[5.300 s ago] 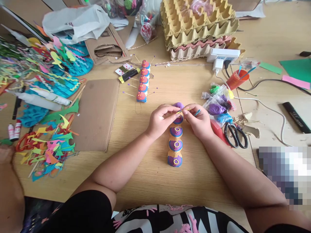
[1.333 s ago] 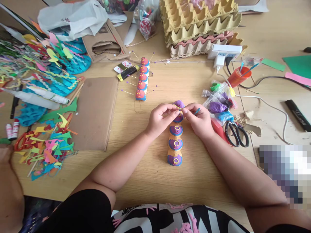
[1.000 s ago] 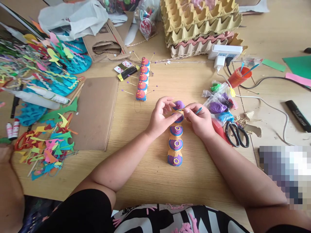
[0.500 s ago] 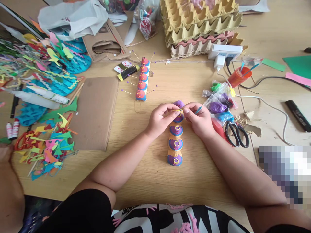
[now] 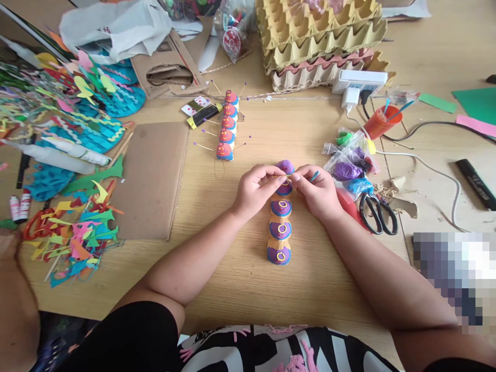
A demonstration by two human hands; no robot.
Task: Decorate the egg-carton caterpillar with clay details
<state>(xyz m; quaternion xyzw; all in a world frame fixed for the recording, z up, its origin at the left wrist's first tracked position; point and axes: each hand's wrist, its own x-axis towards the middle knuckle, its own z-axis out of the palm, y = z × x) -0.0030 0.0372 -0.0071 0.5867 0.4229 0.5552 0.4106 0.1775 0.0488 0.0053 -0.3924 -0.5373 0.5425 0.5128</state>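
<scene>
Over the far end of a purple-and-orange carton strip (image 5: 280, 211), two hands meet fingertip to fingertip. The left hand (image 5: 259, 188) pinches a thin yellow strand (image 5: 284, 176) between thumb and forefinger. The right hand (image 5: 315, 191) has its thumb and forefinger closed at the strand's other end, and it also grasps a blue-ended stick (image 5: 314, 176), which juts out between the fingers.

The carton strip lies lengthwise on the wooden table (image 5: 232, 279), pointing away from the person. Its bumps are purple, the lower ones edged in blue; yellow rings sit on the nearest three and on the one just below the fingertips, while the hands partly cover the far end.

Farther off to the left stands a red-and-blue carton strip (image 5: 228, 125) with small smiling faces and purple-tipped sticks poking from its sides. Beside it are a playing card (image 5: 196, 106) and a flat cardboard sheet (image 5: 149, 181), with bright paper scraps (image 5: 83, 232) beyond the sheet.

Near the right hand lie bagged lumps of coloured clay (image 5: 349, 170) and black-handled scissors (image 5: 380, 212). An orange cup (image 5: 382, 124) stands behind the bags, and stacked egg trays (image 5: 321, 41) fill the back.
</scene>
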